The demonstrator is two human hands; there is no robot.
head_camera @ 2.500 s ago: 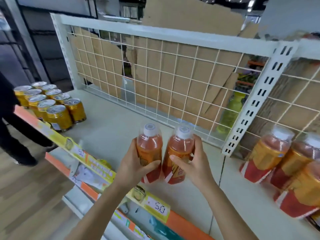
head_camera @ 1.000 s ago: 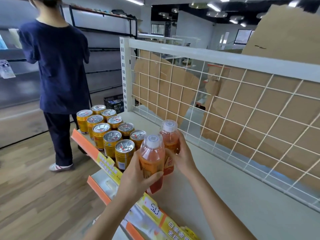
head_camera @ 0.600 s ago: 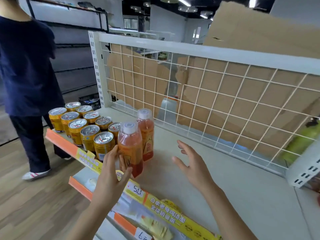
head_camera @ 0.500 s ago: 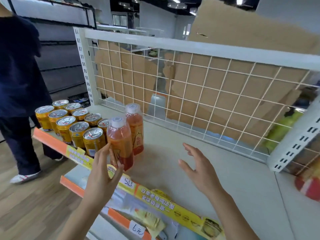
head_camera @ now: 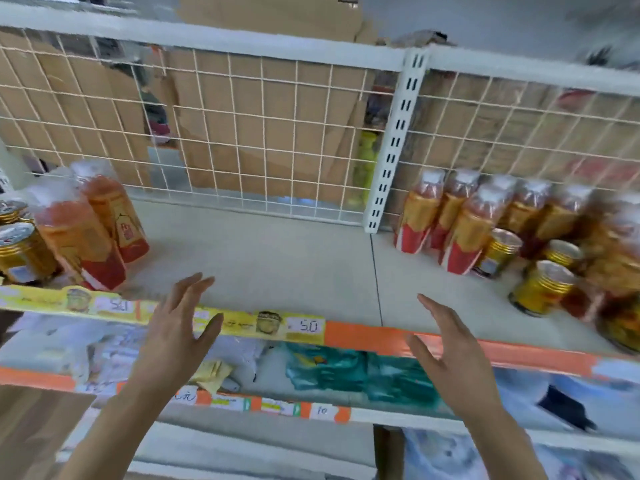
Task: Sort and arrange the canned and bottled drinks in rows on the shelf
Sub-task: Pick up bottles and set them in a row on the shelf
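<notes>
Two orange drink bottles (head_camera: 86, 230) with white caps stand one behind the other at the shelf's left, beside gold cans (head_camera: 19, 247). My left hand (head_camera: 176, 330) and my right hand (head_camera: 450, 348) hover empty with straight fingers over the front edge of the shelf (head_camera: 277, 261), apart from every drink. At the right stands an unsorted cluster of orange bottles (head_camera: 460, 220) mixed with loose gold cans (head_camera: 540, 289). The view is blurred.
A white wire grid back panel (head_camera: 242, 133) with cardboard behind it closes the shelf's rear; a slotted white upright (head_camera: 394, 143) divides it. A yellow and orange price strip (head_camera: 304, 327) runs along the front edge. A lower shelf holds packets (head_camera: 346, 368).
Both hands carried two bottles left, set them beside the gold cans and let go. The view has since swung right, bringing the bottle cluster into sight; both hands are empty.
</notes>
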